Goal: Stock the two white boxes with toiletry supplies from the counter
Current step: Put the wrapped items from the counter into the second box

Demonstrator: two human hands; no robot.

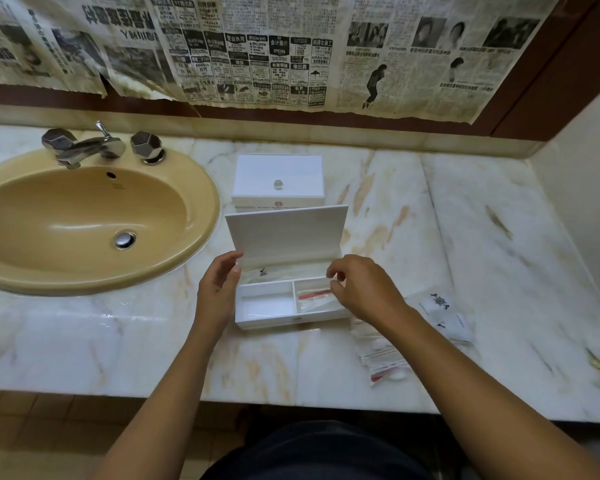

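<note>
A white box (267,318) with its hinged lid (286,233) raised stands on the marble counter in front of me. Its front right compartment holds a clear packet with a red item (314,295); the front left compartment looks empty. A clear packet with a dark logo (264,271) lies in the rear section. My left hand (219,289) touches the box's left side, fingers relaxed. My right hand (364,289) hovers over the right compartment with fingers curled at the packet; whether it pinches it is unclear. A second white box (278,181), closed, with a clear knob, stands behind.
Clear toiletry packets (385,358) and white sachets (444,315) lie on the counter to the right of the box. A beige sink (94,216) with a chrome tap (84,147) is at the left. Newspaper covers the wall behind. The counter edge (291,401) runs near me.
</note>
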